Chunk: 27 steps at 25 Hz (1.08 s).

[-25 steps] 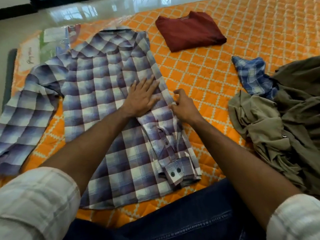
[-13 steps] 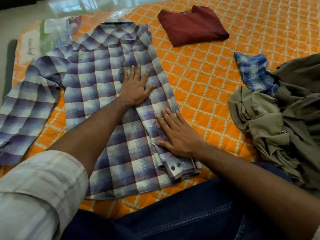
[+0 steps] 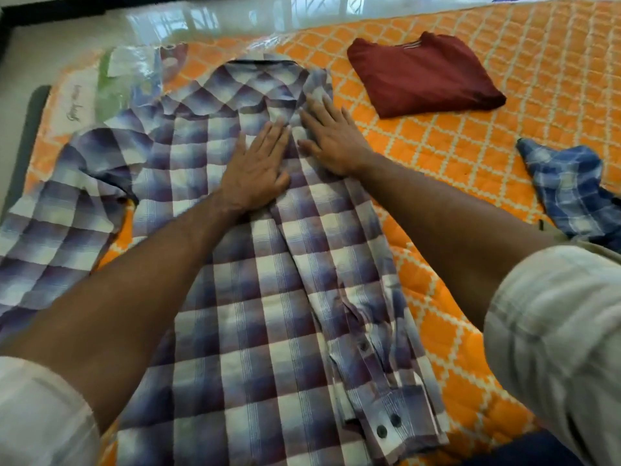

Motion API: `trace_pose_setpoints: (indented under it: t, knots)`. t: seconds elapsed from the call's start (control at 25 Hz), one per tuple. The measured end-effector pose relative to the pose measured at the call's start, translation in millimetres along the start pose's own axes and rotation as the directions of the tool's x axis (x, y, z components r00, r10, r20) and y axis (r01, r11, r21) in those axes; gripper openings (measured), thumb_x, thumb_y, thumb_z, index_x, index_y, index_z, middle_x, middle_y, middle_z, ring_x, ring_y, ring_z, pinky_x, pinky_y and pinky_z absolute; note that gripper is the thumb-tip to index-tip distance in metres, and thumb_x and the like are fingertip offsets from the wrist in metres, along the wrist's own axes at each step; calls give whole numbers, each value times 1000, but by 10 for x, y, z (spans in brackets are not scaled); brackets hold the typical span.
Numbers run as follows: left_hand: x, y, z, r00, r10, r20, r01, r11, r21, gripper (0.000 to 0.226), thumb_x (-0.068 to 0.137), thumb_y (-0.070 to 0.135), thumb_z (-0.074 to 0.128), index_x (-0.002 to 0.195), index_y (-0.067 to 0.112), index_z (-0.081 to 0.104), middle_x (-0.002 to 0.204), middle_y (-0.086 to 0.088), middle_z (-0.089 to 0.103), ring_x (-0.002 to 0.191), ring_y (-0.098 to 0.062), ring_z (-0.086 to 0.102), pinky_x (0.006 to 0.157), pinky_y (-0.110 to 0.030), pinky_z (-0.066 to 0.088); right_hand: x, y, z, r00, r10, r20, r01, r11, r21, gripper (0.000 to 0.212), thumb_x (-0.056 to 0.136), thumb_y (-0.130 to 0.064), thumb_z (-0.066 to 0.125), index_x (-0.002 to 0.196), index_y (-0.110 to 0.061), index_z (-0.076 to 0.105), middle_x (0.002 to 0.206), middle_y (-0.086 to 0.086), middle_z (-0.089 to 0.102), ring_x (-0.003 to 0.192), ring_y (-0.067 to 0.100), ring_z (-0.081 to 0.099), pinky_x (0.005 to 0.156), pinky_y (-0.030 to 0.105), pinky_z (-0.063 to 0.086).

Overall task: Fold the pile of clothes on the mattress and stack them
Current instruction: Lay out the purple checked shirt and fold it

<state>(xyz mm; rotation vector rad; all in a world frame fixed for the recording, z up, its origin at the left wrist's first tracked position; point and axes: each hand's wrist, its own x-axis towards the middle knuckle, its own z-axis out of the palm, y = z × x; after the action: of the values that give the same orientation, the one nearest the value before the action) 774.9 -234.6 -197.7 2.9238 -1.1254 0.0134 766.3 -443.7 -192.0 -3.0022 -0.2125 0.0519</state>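
From the head view, both hands had moved up the shirt (image 3: 268, 297) since half a second before: the left hand (image 3: 258, 166), which had been pressing the middle of the body, now lay flat nearer the collar, and the right hand (image 3: 331, 139), which had been flattening the folded sleeve (image 3: 379, 348) low down near the cuff, had left that spot and come up beside the left, close to it but apart, just under the collar. Neither grip held anything; the fingers of both were straight and spread, pressing the cloth to the mattress (image 3: 453, 169). The shirt lay face down on the mattress in front of the person, its right side and sleeve already turned in over the back, the buttoned cuff near the lower hem, while the other sleeve (image 3: 60, 210) was spread out to the left, unfolded. The move read as smoothing the first fold along its whole length, so that side seemed about settled and the left sleeve was probably next. One red shirt (image 3: 423, 75) lay folded beyond, well apart, the start of the stack. A blue check garment (image 3: 571, 186) waited unfolded at the right edge, so the task looked to be at an early stage. A plastic bag (image 3: 127, 82) lay past the collar on the left.
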Motion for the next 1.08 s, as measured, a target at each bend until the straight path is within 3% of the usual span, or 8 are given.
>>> trace_pose_setpoints:
  t: [0.12,0.32,0.44,0.56,0.64,0.8,1.0,1.08]
  knots:
    - [92,-177,9,980,197,16,-198,978,71,73,95,44,13,161,12,3,168,-9,-1,155,-21,3,124,-54,4,342,62,91,1000,-21,-1,20,990,-138,64,107,-51,16,163,-21,7,170,5,-4,156,25,-11,123,55,-11]
    - [52,-193,129,983,153,99,-159,986,53,70,99,46,5,160,14,-2,168,-7,-6,155,-18,-1,124,-55,0,706,299,62,985,163,-55,-163,986,-10,69,105,-54,17,163,-20,3,170,6,-8,156,28,-11,123,57,-10]
    - [151,-108,-53,991,125,48,-125,992,5,62,98,41,26,151,9,29,159,-16,30,146,-30,30,120,-58,17,628,478,-218,859,446,-252,-404,892,201,66,98,-37,36,157,-11,25,163,15,24,150,32,23,122,41,16]
    - [331,108,-144,953,236,-190,-246,969,-34,47,92,32,36,130,8,48,138,-19,50,125,-37,48,106,-54,36,-45,533,-377,848,526,-61,-417,736,533,41,94,-32,53,130,-13,55,118,7,62,100,21,63,83,31,54]
    - [448,298,-82,948,290,-131,-309,936,-170,58,97,44,32,147,16,40,158,-14,34,143,-34,35,111,-53,32,-717,361,-330,861,479,168,-463,604,648,33,97,-32,61,125,-16,56,92,3,66,69,12,61,52,23,49]
    - [442,447,155,949,287,131,-282,958,-53,70,96,70,4,159,41,4,169,2,-2,155,-28,-1,120,-63,4,-1559,-3,-183,934,309,176,-349,702,620,45,95,-24,68,136,-19,51,84,0,62,73,13,58,67,32,46]
    - [-123,597,-143,985,-96,-141,64,975,-215,59,94,47,55,145,22,39,151,-13,38,136,-36,39,108,-57,37,-2167,-248,-277,857,370,359,-483,333,810,27,96,-22,64,120,-20,51,101,7,70,92,24,70,70,41,56]
    - [-522,628,-182,875,-476,-90,351,751,-559,63,83,37,75,134,19,44,139,-13,41,126,-33,44,104,-53,43,-2417,-376,-296,852,336,401,-513,384,768,27,95,-25,67,115,-20,50,104,-1,66,96,18,65,79,36,54]
